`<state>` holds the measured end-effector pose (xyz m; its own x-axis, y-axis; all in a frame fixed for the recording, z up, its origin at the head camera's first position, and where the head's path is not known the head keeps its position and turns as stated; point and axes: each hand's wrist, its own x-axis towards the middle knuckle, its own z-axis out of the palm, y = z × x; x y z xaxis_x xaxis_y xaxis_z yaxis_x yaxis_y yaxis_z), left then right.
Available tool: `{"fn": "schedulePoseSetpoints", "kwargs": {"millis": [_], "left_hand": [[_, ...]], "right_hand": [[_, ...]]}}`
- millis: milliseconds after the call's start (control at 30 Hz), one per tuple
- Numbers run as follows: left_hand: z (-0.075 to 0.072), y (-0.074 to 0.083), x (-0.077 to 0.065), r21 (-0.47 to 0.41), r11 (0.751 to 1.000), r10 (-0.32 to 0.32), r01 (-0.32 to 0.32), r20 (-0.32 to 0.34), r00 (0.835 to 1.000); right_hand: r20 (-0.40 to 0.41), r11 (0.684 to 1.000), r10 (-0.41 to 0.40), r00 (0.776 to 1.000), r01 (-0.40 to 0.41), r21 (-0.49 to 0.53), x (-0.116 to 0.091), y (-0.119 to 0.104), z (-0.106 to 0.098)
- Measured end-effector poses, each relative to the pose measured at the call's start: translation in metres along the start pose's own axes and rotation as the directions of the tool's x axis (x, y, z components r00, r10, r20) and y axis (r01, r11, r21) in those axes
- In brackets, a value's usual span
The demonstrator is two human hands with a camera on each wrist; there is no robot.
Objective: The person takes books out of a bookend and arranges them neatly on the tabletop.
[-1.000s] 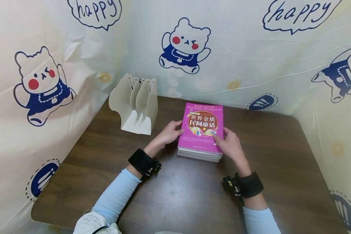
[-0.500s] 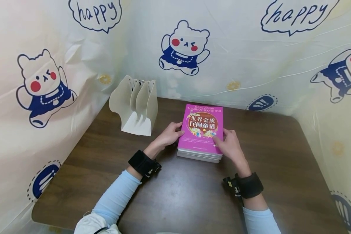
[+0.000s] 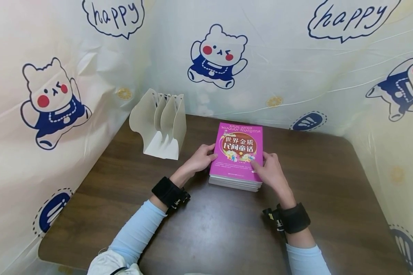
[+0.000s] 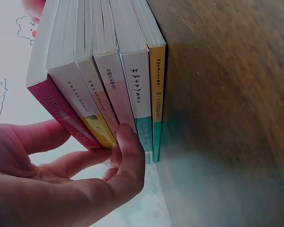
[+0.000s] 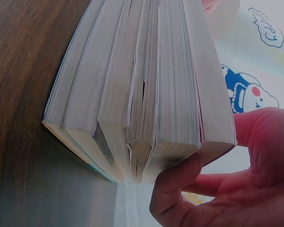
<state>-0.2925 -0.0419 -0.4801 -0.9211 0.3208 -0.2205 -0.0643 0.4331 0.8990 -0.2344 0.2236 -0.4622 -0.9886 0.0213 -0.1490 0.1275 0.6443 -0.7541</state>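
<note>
A stack of several paperback books [image 3: 235, 184] lies flat on the table, a bright pink book [image 3: 239, 168] with Chinese lettering on top. My left hand [image 3: 200, 158] holds the stack at its spine side, the thumb by the pink book's edge. In the left wrist view, curled fingers [image 4: 130, 153] touch the lower ends of the spines, which are pink, yellow, pale and teal. From the other side my right hand [image 3: 272, 170] grips the stack's page-edge side, its thumb over the pink cover. In the right wrist view a bent finger [image 5: 173, 187] presses the page edges near the top book.
A cream file holder [image 3: 179, 126] with several upright dividers stands at the back left of the table. The dark wooden table [image 3: 206, 229] is bordered at the back and sides by a white sheet [image 3: 278, 57] printed with cartoon bears.
</note>
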Motion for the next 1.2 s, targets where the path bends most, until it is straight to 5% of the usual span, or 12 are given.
{"fn": "schedulePoseSetpoints", "kwargs": {"millis": [1200], "left_hand": [[-0.0009, -0.0002, 0.0000, -0.008, 1.000, 0.018, -0.018, 0.021, 1.000]], "right_hand": [[0.026, 0.999, 0.027, 0.999, -0.026, -0.025, -0.0006, -0.0027, -0.0023]]}}
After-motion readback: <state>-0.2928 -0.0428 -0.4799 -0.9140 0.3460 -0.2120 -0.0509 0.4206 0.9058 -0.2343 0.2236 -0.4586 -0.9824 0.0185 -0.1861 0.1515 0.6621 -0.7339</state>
